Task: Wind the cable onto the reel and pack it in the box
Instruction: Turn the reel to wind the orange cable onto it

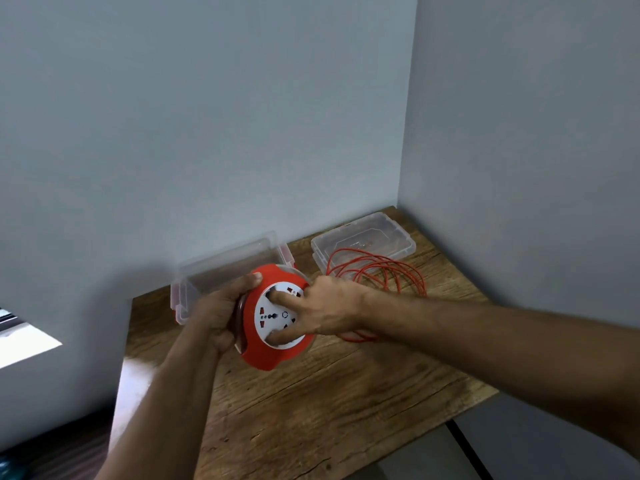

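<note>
Two hands hold one reel (273, 317): left hand (221, 315) clamps its rim, right hand (327, 315) fingers press its face

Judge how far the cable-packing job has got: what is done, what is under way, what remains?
Done: the clear box stands open, its lid set aside. Under way: the left hand grips the red reel while the right hand presses fingers into its white face. Remaining: most of the orange cable lies loose on the table; the reel is unboxed.

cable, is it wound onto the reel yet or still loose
Still mostly loose: the orange cable lies in slack loops on the table beside the lid, while both hands hold the reel.
</note>
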